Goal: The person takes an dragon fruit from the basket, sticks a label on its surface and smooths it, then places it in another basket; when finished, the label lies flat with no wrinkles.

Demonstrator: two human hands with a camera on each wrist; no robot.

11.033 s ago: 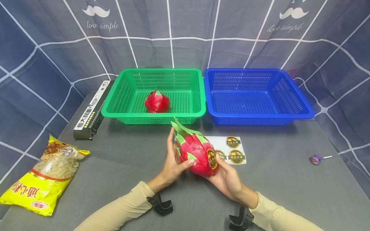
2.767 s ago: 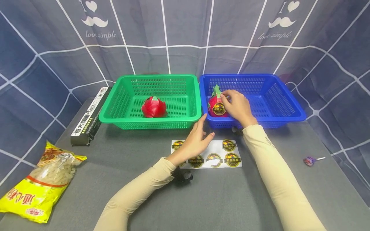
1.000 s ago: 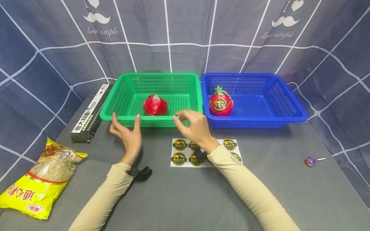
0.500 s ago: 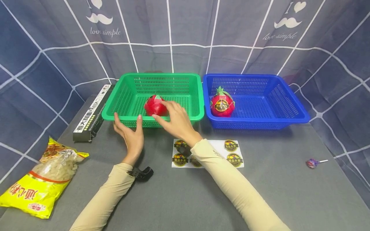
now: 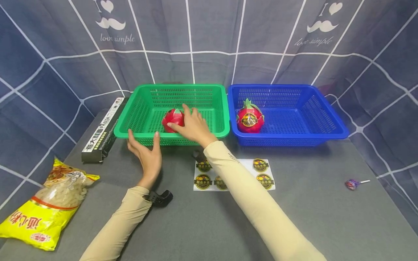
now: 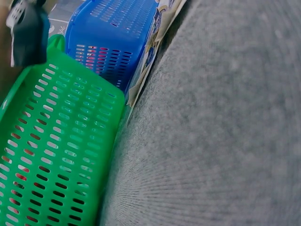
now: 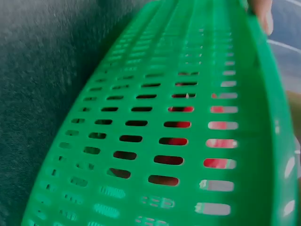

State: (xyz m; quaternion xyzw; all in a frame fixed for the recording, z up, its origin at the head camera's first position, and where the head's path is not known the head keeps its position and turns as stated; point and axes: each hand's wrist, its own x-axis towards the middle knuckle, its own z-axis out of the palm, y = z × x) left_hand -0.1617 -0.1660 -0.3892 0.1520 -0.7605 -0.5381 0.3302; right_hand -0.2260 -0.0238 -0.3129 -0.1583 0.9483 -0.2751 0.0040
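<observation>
A red dragon fruit with green tips lies in the green basket. Over the front rim reaches my right hand, its thumb in front of the fruit and its spread fingers at the fruit's right side. At the basket's front left rim, my left hand rests with thumb and fingers apart. Through the slots of the green basket, red parts of the fruit show in the right wrist view. A second dragon fruit, with a round black and gold sticker, stands in the blue basket.
A white sheet of round stickers lies before the baskets, partly under the right sleeve. To the left are a black pasta box and a yellow bag of macaroni. A lollipop lies at the right.
The labelled dragon fruit went from both hands into the blue basket, and my right hand let go of it. My left hand moved to the green basket's rim; my right moved left to the other fruit.
</observation>
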